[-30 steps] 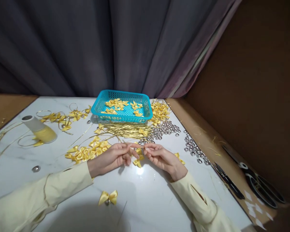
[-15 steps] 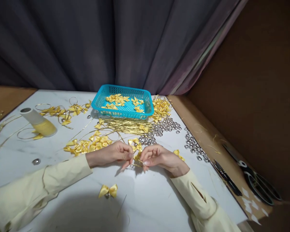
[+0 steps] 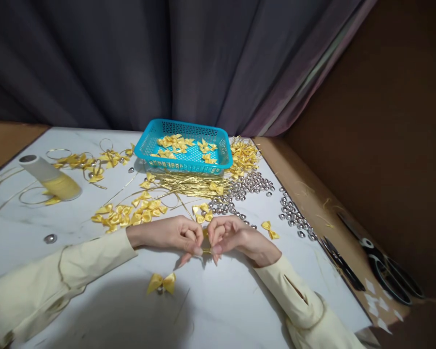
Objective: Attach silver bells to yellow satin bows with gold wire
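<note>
My left hand [image 3: 174, 236] and my right hand [image 3: 232, 237] meet fingertip to fingertip at the middle of the white marble table [image 3: 240, 300]. Both are closed in a pinch on a small yellow ribbon bow with a thin gold wire [image 3: 205, 248], mostly hidden by the fingers. A finished yellow bow [image 3: 162, 282] lies just in front of my left hand. Loose yellow bows [image 3: 131, 213] lie behind my left hand, and a bundle of gold wires [image 3: 189, 186] lies farther back.
A turquoise basket [image 3: 145, 145] with yellow bows stands at the back. Several silver beads [image 3: 247, 186] spread to its right. A thread spool [image 3: 53, 179] lies at the left. Black scissors [image 3: 381, 266] rest on the brown ledge at the right. A grey curtain hangs behind.
Both hands have come nearer to me and lower on the table, and their fingers have curled tighter around the bow, which now shows far less.
</note>
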`<state>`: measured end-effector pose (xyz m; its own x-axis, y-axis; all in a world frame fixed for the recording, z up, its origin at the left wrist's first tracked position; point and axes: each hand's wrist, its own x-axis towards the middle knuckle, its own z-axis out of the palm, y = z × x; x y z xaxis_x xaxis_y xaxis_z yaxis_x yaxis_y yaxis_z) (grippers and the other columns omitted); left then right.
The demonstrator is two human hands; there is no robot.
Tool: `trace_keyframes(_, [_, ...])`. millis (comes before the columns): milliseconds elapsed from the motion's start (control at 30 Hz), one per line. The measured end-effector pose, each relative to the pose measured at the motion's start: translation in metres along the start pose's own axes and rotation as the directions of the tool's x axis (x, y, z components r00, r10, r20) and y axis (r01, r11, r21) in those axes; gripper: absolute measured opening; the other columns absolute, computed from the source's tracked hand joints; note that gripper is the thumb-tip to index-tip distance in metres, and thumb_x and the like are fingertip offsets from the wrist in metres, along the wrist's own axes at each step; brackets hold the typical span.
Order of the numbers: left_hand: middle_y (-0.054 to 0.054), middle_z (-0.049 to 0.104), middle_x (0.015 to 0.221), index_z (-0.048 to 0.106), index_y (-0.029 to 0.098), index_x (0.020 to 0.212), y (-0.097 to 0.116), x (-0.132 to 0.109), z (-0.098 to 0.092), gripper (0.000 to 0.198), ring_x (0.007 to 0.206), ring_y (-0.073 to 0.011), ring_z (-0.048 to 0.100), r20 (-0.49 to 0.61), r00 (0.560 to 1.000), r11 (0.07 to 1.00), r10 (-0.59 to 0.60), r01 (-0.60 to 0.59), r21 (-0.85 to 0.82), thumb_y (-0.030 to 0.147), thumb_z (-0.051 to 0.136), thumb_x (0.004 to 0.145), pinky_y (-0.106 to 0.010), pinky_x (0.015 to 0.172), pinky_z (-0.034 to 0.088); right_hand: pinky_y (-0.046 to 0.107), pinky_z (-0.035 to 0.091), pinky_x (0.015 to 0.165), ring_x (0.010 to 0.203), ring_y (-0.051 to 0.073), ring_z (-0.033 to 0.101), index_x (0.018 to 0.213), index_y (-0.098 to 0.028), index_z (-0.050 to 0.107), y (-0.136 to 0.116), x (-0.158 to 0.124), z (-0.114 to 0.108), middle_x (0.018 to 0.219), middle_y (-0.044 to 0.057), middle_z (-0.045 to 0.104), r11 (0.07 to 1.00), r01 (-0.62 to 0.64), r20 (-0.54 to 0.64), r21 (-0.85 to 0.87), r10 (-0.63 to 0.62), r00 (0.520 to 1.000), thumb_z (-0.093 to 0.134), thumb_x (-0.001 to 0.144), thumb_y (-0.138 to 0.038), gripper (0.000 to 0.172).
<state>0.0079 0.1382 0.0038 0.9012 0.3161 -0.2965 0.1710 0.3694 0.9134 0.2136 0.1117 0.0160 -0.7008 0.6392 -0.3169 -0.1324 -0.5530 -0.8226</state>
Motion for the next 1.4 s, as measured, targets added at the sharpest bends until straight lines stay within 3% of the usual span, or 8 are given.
trace_keyframes(267, [0.005, 0.06, 0.047, 0.055, 0.016, 0.075, -0.0027, 0.0015, -0.0013, 0.024, 0.042, -0.0071, 0.046, 0.003, 1.0, 0.999, 0.019, -0.019, 0.038, 0.036, 0.068, 0.078, -0.018, 0.047, 0.029, 0.022, 0.047, 0.051, 0.05, 0.012, 0.062, 0.071, -0.01, 0.062, -0.0001, 0.0014, 0.0018, 0.057, 0.001, 0.067, 1.0, -0.012, 0.031, 0.008, 0.012, 0.999, 0.074, 0.059, -0.008, 0.017])
trace_keyframes(533, [0.0, 0.066, 0.053, 0.071, 0.014, 0.087, 0.0008, -0.0003, -0.0006, 0.022, 0.047, -0.0087, 0.05, 0.024, 1.0, 0.989, 0.011, -0.014, 0.145, 0.035, 0.066, 0.08, -0.018, 0.049, 0.034, 0.021, 0.047, 0.051, 0.05, 0.011, 0.062, 0.071, -0.01, 0.062, 0.0027, 0.0035, 0.0011, 0.058, 0.001, 0.068, 1.0, -0.029, 0.045, 0.005, 0.029, 0.999, 0.075, 0.059, -0.011, 0.018])
trace_keyframes(900, [0.002, 0.063, 0.048, 0.07, 0.014, 0.075, 0.0011, -0.001, 0.0001, 0.018, 0.046, -0.0084, 0.055, 0.024, 1.0, 0.991, -0.017, 0.014, 0.13, 0.031, 0.067, 0.08, -0.018, 0.055, 0.042, 0.019, 0.045, 0.055, 0.058, 0.009, 0.061, 0.078, -0.011, 0.063, 0.0007, 0.0017, 0.0001, 0.066, 0.001, 0.066, 0.999, 0.013, 0.013, -0.053, -0.012, 1.0, 0.078, 0.063, -0.017, 0.022])
trace_keyframes(1100, [0.003, 0.059, 0.042, 0.068, 0.014, 0.069, 0.0045, -0.0024, 0.002, 0.02, 0.041, -0.0082, 0.051, 0.002, 1.0, 0.997, -0.014, 0.014, 0.082, 0.031, 0.068, 0.078, -0.018, 0.05, 0.04, 0.019, 0.044, 0.06, 0.064, 0.007, 0.057, 0.089, -0.013, 0.065, -0.0054, -0.004, -0.0012, 0.073, 0.0, 0.063, 0.971, -0.011, -0.025, -0.237, 0.006, 1.0, 0.081, 0.061, -0.021, 0.033])
trace_keyframes(1400, [0.004, 0.058, 0.041, 0.063, 0.014, 0.066, 0.0017, -0.0023, -0.0001, 0.021, 0.037, -0.0083, 0.049, 0.038, 0.999, 0.998, -0.029, 0.026, 0.063, 0.031, 0.068, 0.078, -0.019, 0.051, 0.041, 0.022, 0.044, 0.057, 0.057, 0.01, 0.058, 0.079, -0.013, 0.069, 0.001, -0.0044, 0.0063, 0.067, 0.002, 0.065, 0.91, -0.078, -0.096, -0.408, 0.043, 0.994, 0.077, 0.066, -0.038, 0.03])
